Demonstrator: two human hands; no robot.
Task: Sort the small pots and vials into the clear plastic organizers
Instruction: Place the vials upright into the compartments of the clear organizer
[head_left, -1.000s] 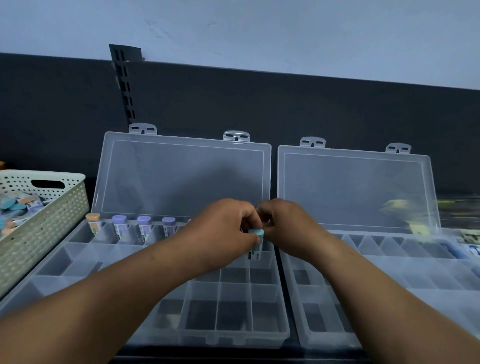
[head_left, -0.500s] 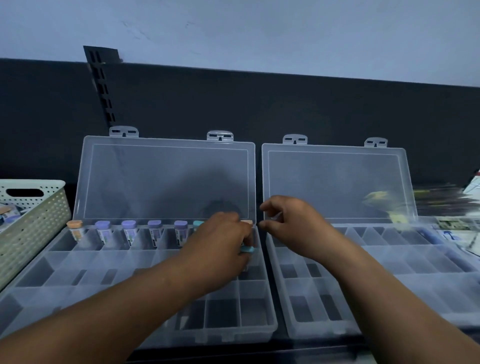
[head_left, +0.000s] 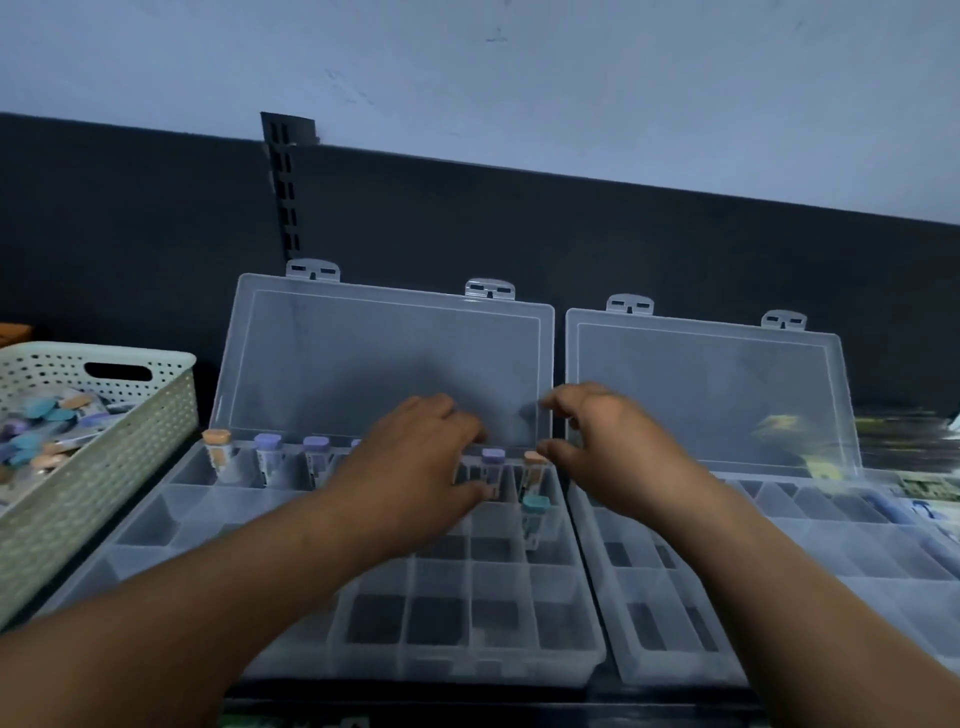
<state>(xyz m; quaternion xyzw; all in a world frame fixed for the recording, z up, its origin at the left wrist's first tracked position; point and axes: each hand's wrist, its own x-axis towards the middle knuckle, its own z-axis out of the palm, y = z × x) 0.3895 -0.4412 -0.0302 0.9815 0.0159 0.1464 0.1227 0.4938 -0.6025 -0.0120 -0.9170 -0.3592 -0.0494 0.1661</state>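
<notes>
Two clear plastic organizers stand open side by side, the left organizer and the right organizer. Upright vials fill the left one's back row: an orange-capped vial, purple-capped vials, another purple one and an orange one. A teal-capped vial stands free in the second row at the right. My left hand hovers over the back row, fingers loosely curled, holding nothing. My right hand hangs over the gap between the organizers, empty, thumb and fingers apart.
A pale perforated basket at the left holds several loose pots and vials with teal, orange and purple caps. Both lids lean back against the dark wall panel. Blurred packets lie at the far right.
The teal-capped vial left my hands and now stands in the second row. Both hands have opened and drawn apart. The view shifted right and tilted.
</notes>
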